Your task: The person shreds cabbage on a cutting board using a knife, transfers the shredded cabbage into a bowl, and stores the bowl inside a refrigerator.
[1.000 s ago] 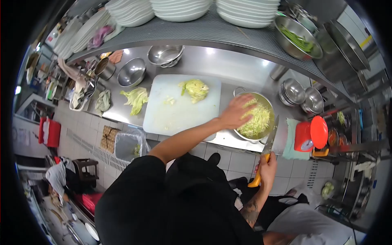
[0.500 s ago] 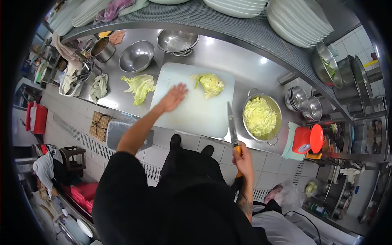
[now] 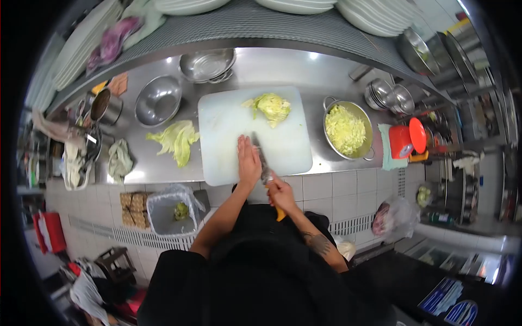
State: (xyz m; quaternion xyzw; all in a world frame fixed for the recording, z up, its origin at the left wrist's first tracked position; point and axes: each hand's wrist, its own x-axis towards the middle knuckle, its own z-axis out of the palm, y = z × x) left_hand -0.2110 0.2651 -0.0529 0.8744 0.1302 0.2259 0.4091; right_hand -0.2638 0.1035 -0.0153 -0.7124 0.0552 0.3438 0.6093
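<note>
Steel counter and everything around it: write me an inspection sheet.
Surface: steel counter, bearing a white cutting board.
Job's things: cabbage piece on the board; shredded cabbage in a two-handled pan; knife over the board.
Clutter: loose leaves, steel bowl and crumpled cloth left of the board; red scale right of the pan.
Hands: right grips the knife; left extended beside the blade.
Cables: nothing seen.
Surroundings: plate stacks on the shelf; lined bin on the tiled floor.
</note>
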